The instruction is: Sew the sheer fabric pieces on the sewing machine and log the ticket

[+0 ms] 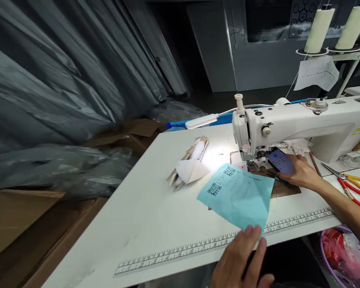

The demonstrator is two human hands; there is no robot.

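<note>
My right hand (303, 170) is wrapped round a smartphone (281, 161) with a lit screen, beside the needle area of a white sewing machine (282, 124). Under that hand lies a dark-handled tool (285, 182), mostly hidden. A light blue paper sheet (240, 196) with printed text and two QR codes lies on the white table (150, 208). At the sheet's lower corner, over the table's front edge, is my left hand (241, 258), its fingers stretched out and somewhat apart; whether it presses on the paper I cannot tell. Left of the machine rests a bundle of folded beige and white fabric (190, 164).
Red-handled and yellow-handled scissors (352, 186) lie at the right. A printed ruler (180, 256) runs along the front edge. Thread cones (319, 30) stand behind the machine. A purple-rimmed basket (327, 256) is below the table; cardboard boxes (21, 216) are at the left.
</note>
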